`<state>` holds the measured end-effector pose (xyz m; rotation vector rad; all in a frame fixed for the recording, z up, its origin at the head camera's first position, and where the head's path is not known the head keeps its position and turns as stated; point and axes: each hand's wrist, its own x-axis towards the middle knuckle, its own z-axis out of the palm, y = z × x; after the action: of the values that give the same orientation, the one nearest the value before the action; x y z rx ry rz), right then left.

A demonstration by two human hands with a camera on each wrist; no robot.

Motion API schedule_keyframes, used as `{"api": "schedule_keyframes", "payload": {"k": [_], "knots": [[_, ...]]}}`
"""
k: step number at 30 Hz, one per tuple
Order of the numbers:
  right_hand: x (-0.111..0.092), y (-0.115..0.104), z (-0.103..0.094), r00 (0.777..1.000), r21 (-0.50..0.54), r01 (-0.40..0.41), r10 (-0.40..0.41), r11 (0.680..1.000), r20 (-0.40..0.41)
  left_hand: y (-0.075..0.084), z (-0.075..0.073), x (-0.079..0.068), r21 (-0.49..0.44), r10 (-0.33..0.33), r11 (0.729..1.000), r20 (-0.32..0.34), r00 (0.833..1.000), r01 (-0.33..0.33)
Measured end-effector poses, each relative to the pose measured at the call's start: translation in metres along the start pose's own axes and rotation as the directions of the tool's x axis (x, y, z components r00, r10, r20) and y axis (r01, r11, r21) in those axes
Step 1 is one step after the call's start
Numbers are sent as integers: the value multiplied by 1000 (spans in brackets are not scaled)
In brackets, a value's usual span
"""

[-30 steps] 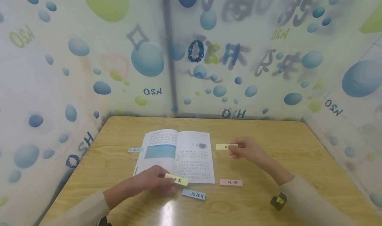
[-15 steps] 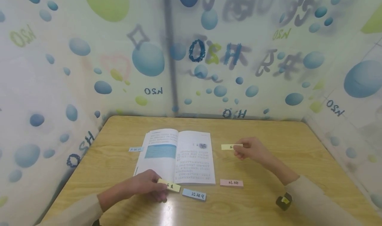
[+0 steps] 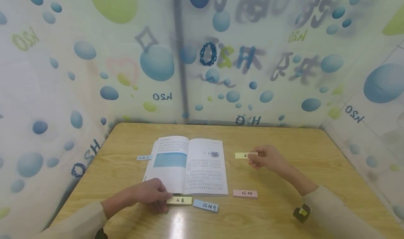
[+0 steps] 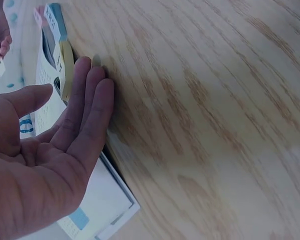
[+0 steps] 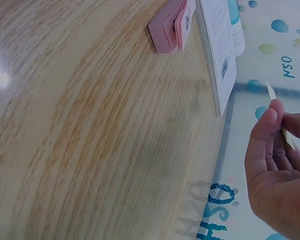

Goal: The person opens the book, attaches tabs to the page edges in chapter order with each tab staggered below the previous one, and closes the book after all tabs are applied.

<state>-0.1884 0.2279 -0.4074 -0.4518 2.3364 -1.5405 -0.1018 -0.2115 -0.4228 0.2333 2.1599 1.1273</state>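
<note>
In the head view my left hand holds the left end of a yellow sticky note pad between thumb and fingers. The pad lies at the table's near side, below the book. In the left wrist view this pad sits between the thumb and the fingertips. My right hand pinches a single yellow sticky note above the table, right of the open book. Handwriting shows on the note, partly covered by the thumb. The right wrist view shows the note edge-on between thumb and fingers.
A blue sticky note pad lies just right of the yellow pad, and a pink pad farther right. A blue sticky note sticks out from the book's left edge. Patterned walls enclose the wooden table. A dark device sits by the right sleeve.
My left hand has moved left and down with the yellow pad, which now lies level beside the blue pad. My right hand has shifted slightly right with its note.
</note>
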Motion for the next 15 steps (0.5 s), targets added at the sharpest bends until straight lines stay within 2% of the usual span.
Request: {"api": "schedule_keyframes", "payload": {"k": [4,8,15], "knots": [[0,2,-1,1000,-14,7,-7,1000,-2,-4,-7,-1,28,-8,1000,2,1000,8],[0,4,-2,1000,-27,3,-3,1000,-5,-5,-17,-3,93,-10,996,19,1000,9],[0,7,-2,1000,-21,-23,22,1000,-8,15,-37,-9,195,-123,974,36,992,114]]}}
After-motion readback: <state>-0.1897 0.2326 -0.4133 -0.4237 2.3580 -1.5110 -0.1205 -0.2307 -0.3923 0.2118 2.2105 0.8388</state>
